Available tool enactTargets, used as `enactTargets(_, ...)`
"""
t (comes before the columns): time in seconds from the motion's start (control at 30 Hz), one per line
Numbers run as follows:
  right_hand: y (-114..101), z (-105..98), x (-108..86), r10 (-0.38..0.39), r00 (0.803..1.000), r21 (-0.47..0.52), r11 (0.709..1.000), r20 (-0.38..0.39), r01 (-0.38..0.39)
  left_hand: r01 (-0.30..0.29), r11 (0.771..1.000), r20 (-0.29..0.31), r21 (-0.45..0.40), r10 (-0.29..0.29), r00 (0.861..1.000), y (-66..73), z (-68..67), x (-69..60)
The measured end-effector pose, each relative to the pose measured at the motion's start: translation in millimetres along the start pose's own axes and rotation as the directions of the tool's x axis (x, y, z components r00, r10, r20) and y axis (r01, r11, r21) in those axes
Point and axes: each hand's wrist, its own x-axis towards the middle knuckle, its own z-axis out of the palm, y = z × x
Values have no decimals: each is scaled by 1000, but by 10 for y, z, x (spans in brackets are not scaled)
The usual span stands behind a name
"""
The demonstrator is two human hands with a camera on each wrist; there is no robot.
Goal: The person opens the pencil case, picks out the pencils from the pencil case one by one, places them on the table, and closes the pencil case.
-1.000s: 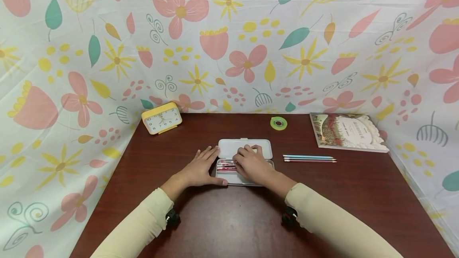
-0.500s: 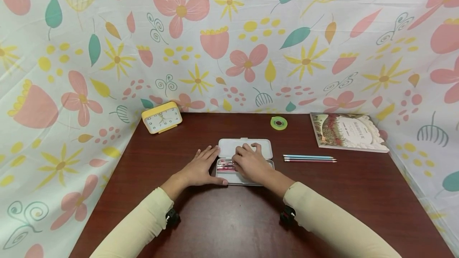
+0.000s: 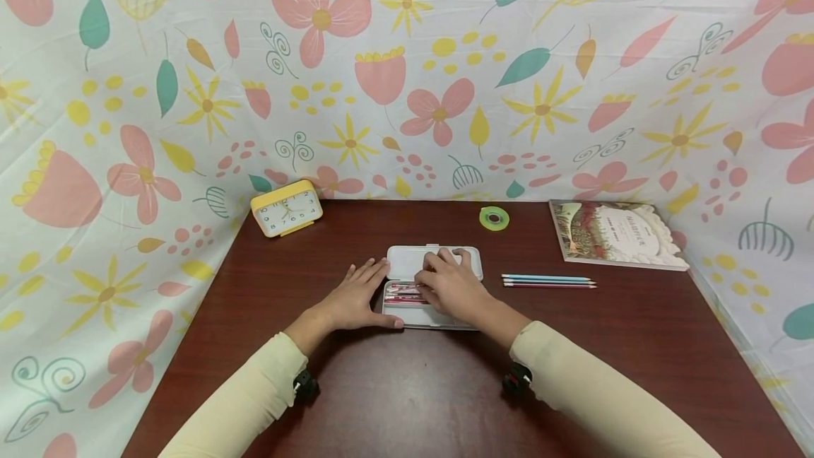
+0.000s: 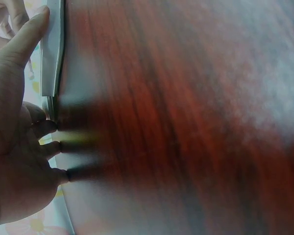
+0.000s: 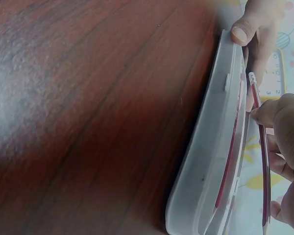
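Note:
A white pencil case (image 3: 420, 316) lies with its lid folded back on the table, several red pencils (image 3: 400, 295) inside its rear part. My left hand (image 3: 350, 302) rests at the case's left end, fingers extended and thumb along the front corner. My right hand (image 3: 454, 292) is over the case's right half. In the right wrist view it pinches a dark red pencil (image 5: 263, 152) with a white end, held just above the case (image 5: 203, 147). From the head view that pencil is mostly hidden by the hand. The left wrist view shows my left thumb (image 4: 32, 34) against the case wall.
Right of the case lie several pencils (image 3: 547, 281), blue and dark red, side by side. Farther back are a green tape roll (image 3: 494, 218) and a book (image 3: 617, 235). A yellow clock (image 3: 287, 209) stands back left. Patterned cloth (image 3: 407, 90) encloses the brown table.
My right hand has shifted slightly right and lifted a little, so more of the red pencils in the case show. The left hand has stayed in place.

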Motion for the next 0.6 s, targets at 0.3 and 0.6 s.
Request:
enactTargets(0.3,107,-66,-57,22,999,-4,1000,-23,-22,0,1000,1,-8,0,1000,13,-16,-7)
enactTargets(0.6,209,-125,-130,73,997,37,997,-14,-72,1,1000,5,-10,-1,1000,16,-22,-10)
